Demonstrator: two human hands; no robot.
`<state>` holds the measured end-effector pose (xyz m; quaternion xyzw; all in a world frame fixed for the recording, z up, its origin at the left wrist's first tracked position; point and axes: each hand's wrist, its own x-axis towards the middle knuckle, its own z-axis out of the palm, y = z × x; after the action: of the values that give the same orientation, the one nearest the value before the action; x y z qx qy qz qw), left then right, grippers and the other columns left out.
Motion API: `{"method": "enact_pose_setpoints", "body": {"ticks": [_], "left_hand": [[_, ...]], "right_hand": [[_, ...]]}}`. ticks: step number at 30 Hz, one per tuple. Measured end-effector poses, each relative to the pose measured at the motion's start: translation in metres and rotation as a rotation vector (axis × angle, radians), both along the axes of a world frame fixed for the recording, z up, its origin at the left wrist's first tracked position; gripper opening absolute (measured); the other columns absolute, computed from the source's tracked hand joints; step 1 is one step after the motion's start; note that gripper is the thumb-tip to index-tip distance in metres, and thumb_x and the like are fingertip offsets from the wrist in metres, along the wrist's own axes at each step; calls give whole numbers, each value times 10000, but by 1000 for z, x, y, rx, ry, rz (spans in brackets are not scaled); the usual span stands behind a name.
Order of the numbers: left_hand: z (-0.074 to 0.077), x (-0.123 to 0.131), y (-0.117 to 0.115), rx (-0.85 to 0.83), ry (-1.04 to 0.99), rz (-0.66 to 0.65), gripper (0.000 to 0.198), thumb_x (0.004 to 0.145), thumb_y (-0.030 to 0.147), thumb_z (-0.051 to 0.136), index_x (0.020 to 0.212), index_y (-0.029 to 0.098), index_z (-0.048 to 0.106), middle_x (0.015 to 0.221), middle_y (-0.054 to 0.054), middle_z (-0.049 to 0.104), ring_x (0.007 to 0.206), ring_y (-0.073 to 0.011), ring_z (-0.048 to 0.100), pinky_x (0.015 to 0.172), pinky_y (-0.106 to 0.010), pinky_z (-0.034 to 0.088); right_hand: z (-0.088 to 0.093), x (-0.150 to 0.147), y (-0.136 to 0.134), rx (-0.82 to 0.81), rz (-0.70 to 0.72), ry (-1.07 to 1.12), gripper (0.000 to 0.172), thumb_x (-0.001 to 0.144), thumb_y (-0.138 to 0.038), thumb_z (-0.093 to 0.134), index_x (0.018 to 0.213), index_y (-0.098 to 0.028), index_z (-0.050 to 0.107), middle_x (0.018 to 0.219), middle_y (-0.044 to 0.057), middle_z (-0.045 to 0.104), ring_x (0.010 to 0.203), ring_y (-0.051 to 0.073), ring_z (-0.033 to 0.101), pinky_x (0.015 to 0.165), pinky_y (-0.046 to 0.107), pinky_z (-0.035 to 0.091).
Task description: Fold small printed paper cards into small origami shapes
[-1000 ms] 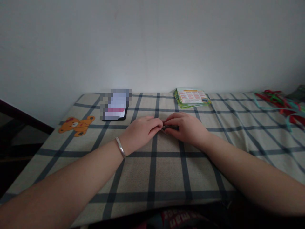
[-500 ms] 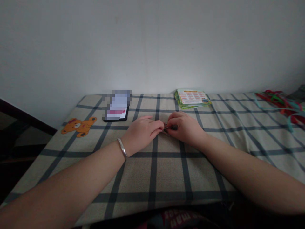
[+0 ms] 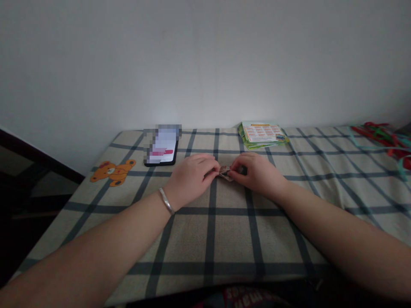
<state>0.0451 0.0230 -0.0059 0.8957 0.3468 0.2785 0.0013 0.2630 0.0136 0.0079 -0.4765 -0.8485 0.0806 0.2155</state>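
Both my hands rest on a beige cloth with a dark grid pattern (image 3: 231, 231). My left hand (image 3: 189, 179), with a silver bangle on its wrist, pinches one end of a small folded paper piece (image 3: 225, 172). From the other side my right hand (image 3: 257, 173) pinches the same piece, its fingers curled. The piece lies low over the cloth between the fingertips; most of it is hidden by the fingers.
A phone (image 3: 162, 147) with a lit screen lies at the back left. A stack of green printed papers (image 3: 262, 134) sits at the back against the wall. Red and green ribbons (image 3: 385, 141) lie at the far right. An orange bear print (image 3: 112, 172) marks the cloth's left.
The hands have drawn slightly apart, so more of the small paper piece shows between the fingertips. The view has shifted a little.
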Motion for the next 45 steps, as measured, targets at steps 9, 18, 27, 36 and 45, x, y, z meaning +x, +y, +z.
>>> {"method": "enact_pose_setpoints", "body": {"ticks": [9,18,27,36,45], "left_hand": [[0,-2,5,-254,-133,78,73,859,208,559,876,198,629,905,-9,672,875,-175,622,787,-328,488],[-1,-3,7,-458,-313,39,52,809,233,557,795,183,559,829,-8,656,863,-174,641,788,-330,515],[-5,-1,3,-465,-305,5,48,815,211,553,831,189,514,856,-10,643,808,-153,636,741,-313,511],[3,4,1,-482,-251,17,169,763,287,702,753,187,566,835,7,673,802,-166,631,735,-320,491],[-2,3,3,-464,-310,5,184,791,270,666,719,182,523,879,-14,692,838,-168,653,781,-345,517]], "right_hand": [[0,1,0,-124,-105,58,261,752,-485,718,765,-225,713,758,22,698,672,157,588,580,277,386],[0,5,0,31,9,146,208,862,-341,622,736,-180,660,716,14,662,629,115,543,563,240,351],[-2,0,-2,-131,61,240,124,855,-293,636,875,-193,707,856,40,736,726,144,632,635,249,434],[-4,-1,-3,-87,112,287,123,854,-301,647,859,-187,692,886,40,740,739,140,644,655,248,456],[-4,-1,-1,-106,99,254,187,815,-326,682,965,-216,698,841,8,709,713,124,609,622,238,441]]}}
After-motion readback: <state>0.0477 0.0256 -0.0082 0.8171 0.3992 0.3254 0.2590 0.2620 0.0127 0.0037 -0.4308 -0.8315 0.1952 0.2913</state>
